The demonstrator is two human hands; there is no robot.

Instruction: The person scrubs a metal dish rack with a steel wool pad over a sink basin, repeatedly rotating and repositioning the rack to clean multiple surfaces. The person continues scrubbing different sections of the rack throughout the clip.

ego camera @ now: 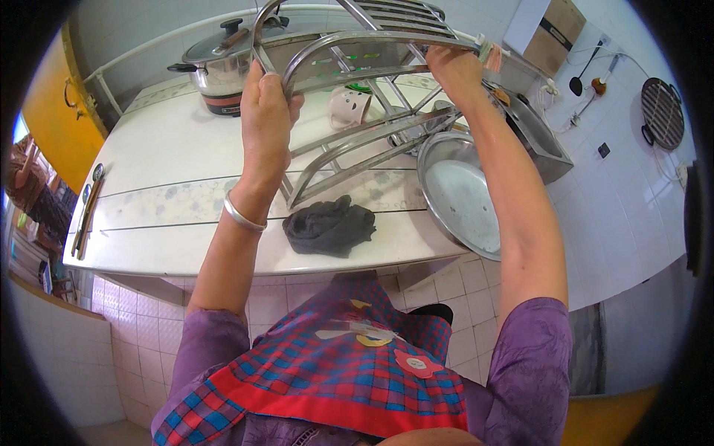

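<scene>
A metal rack of shiny tubes and slats (385, 36) is held up over the tiled worktop (162, 150). My left hand (268, 111) grips the rack's curved tube at its left side. On the right side, my right hand (454, 69) is closed around the upper frame. The rack's lower bars reach down close to the worktop; whether they touch it I cannot tell. A crumpled dark cloth (329, 227) lies near the front edge, below the rack. Behind the bars shows a light pink mug with a face pattern (347, 106).
A lidded metal pot (220, 78) stands at the back left. Spoons and chopsticks (89, 209) lie along the left edge. A large metal basin (457, 195) holds cloudy liquid beside my right forearm, with a metal sink (532, 134) farther right. Another person (36, 189) is beyond the doorway.
</scene>
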